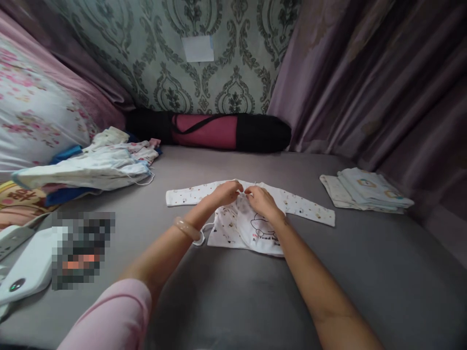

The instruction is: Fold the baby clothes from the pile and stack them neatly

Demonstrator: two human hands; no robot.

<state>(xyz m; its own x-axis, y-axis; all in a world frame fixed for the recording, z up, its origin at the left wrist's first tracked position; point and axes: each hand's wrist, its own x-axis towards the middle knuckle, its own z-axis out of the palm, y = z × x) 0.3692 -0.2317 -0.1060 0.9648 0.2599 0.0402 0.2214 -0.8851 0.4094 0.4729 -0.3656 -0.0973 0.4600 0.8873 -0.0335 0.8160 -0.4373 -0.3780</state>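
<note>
A small white long-sleeved top (226,234) with a printed pattern lies spread on the grey bed sheet, its sleeves stretched out to both sides. Near its neckline my left hand (230,191), a bangle on its wrist, pinches the fabric. Close beside it, my right hand (258,198) also has its fingers closed on the cloth, over the front panel with a car drawing and lettering. The fingertips nearly meet. A white tie string (199,239) hangs out at the left side of the top.
Crumpled clothes (98,163) are heaped at the left, beside a floral pillow (32,107). Folded clothes (368,189) lie at the right. A black and red long bag (207,131) rests against the wall. A white device (34,262) and a blurred object (82,250) sit at the near left.
</note>
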